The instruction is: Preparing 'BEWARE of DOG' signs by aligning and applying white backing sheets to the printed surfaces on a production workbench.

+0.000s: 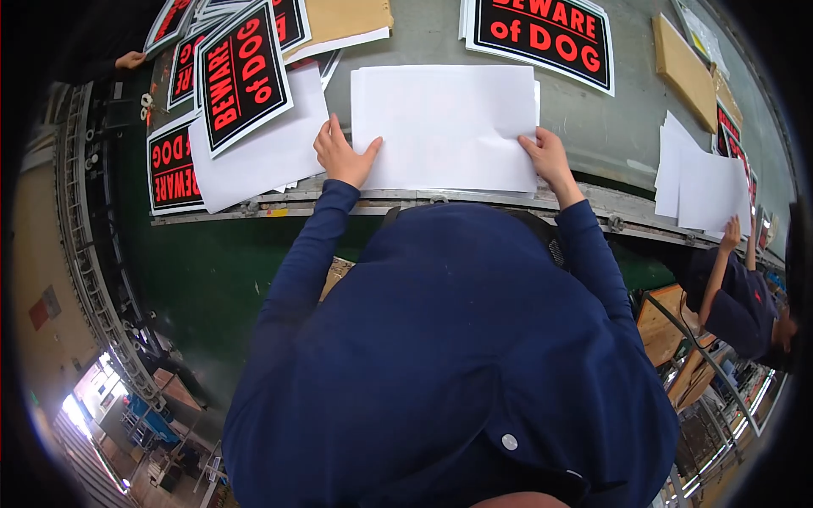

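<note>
A stack of white sheets (444,127) lies flat before me at the front edge of the table, its edges slightly out of line. My left hand (346,152) is at the stack's left edge, thumb on top and fingers spread along the side. At the right edge my right hand (547,155) pinches the sheets, thumb above and the other fingers partly hidden. Slight creases show in the top sheet near that thumb. Left of my left hand, a black sign with red lettering (241,82) overlaps more white sheets (267,159).
Beyond the stack lies a pile of similar signs (540,38). Brown cardboard (346,25) is at the back left, a brown package (685,73) at the right. A co-worker's hand (131,60) touches signs at far left; another person (737,298) handles white sheets (714,190) at right.
</note>
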### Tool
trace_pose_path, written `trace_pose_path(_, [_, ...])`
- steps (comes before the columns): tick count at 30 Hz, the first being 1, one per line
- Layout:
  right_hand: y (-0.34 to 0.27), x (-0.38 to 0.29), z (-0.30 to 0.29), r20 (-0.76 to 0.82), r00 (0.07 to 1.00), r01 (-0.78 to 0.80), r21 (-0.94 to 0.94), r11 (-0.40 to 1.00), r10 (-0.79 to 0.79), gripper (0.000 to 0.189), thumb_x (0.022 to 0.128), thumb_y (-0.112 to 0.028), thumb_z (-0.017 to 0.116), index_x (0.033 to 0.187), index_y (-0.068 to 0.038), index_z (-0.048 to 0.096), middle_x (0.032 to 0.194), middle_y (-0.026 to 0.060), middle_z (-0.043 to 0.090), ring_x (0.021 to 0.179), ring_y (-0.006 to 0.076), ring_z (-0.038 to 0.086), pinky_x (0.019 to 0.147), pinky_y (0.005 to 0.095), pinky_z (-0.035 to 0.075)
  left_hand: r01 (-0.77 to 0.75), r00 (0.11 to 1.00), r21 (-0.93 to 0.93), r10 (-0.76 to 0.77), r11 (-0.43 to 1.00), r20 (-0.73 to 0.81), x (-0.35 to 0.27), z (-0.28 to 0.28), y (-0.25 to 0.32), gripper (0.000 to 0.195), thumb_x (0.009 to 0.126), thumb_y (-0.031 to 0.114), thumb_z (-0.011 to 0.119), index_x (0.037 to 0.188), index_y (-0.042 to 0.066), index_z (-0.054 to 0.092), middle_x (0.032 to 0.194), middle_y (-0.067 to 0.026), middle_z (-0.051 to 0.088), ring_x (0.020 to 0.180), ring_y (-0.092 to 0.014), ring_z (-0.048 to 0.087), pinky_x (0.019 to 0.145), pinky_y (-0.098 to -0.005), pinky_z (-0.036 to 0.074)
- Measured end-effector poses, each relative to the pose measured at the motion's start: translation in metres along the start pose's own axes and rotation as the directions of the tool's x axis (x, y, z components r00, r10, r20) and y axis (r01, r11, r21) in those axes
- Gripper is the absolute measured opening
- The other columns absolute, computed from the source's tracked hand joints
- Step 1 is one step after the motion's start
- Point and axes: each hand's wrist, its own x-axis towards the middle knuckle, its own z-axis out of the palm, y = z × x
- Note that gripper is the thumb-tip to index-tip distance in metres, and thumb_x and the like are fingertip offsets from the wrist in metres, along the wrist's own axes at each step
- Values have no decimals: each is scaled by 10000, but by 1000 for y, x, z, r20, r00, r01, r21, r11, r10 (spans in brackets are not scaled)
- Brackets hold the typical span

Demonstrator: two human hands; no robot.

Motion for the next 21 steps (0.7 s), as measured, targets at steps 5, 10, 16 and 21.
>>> trace_pose_path(5, [18, -8, -15, -108, 993, 29, -126, 992, -43, 303, 798, -200, 660, 999, 18, 598, 749, 73, 629, 650, 162, 582, 615, 291, 469, 81, 976, -156, -47, 984, 213, 4, 12, -9, 725, 690, 335, 749, 1267, 3, 462, 1173, -146, 435, 1119, -302, 410, 950, -357, 365])
trace_pose_path(10, [30, 35, -64, -524, 821, 26, -364, 931, -228, 435, 724, -350, 711, 969, -11, 590, 812, 113, 603, 754, 268, 585, 695, 361, 467, 137, 978, -275, -85, 952, 193, 3, 17, -8, 643, 681, 254, 771, 1210, -13, 521, 1100, -133, 485, 1007, -267, 507, 865, -324, 431])
trace_pose_path(16, [55, 137, -152, -898, 395, -313, -330, 891, -194, 489, 719, -388, 705, 964, 21, 595, 937, 190, 619, 894, 358, 576, 790, 440, 449, 96, 985, -268, -52, 959, 166, 4, 15, -13, 631, 680, 238, 773, 1213, -1, 534, 1041, -98, 504, 878, -205, 517, 791, -302, 448])
trace_pose_path(21, [76, 159, -184, -555, 788, -35, 391, 920, 266, 309, 750, -162, 734, 945, 52, 626, 652, 56, 616, 468, 106, 514, 410, 225, 358, 125, 983, -278, -81, 953, 166, 4, 16, -12, 631, 680, 238, 771, 1224, 22, 535, 1026, -88, 511, 871, -197, 516, 787, -301, 449])
